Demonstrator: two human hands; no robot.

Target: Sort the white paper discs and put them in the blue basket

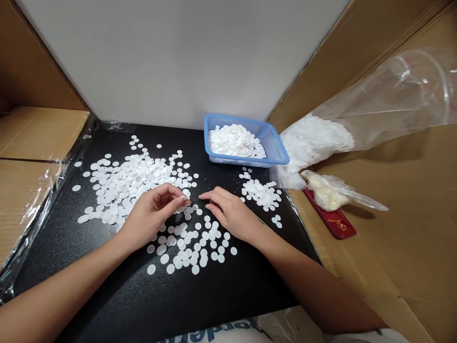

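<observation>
Several small white round discs (124,183) lie scattered over a black table top (200,295). My left hand (152,214) hovers over them near the middle, its fingers curled with thumb and fingertips pinched on a white disc. My right hand (230,214) rests flat beside it, fingers stretched towards the left hand, touching loose discs. A smaller heap of discs (260,193) lies to the right of that hand.
A blue plastic basket (274,143) holding white discs stands at the back right. Beside it a clear plastic bag (357,119) of discs leans on cardboard. A small bag of cream material (330,193) lies on a red object (337,224). Cardboard walls flank both sides.
</observation>
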